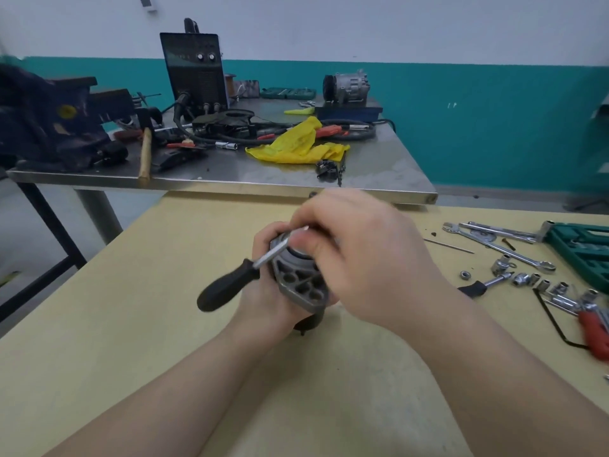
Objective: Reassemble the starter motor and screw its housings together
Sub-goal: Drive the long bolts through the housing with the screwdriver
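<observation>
Head view: the left hand (263, 291) wraps around the starter motor (301, 280), holding it upright on the wooden table (131, 324). The right hand (359, 258) covers the motor's top, fingers curled around the ratchet tool (237, 278); its head is hidden beneath them. The motor's lower body is mostly concealed.

Teal-white wall (461, 94); steel table (230, 179); tan worktop (131, 291).
</observation>
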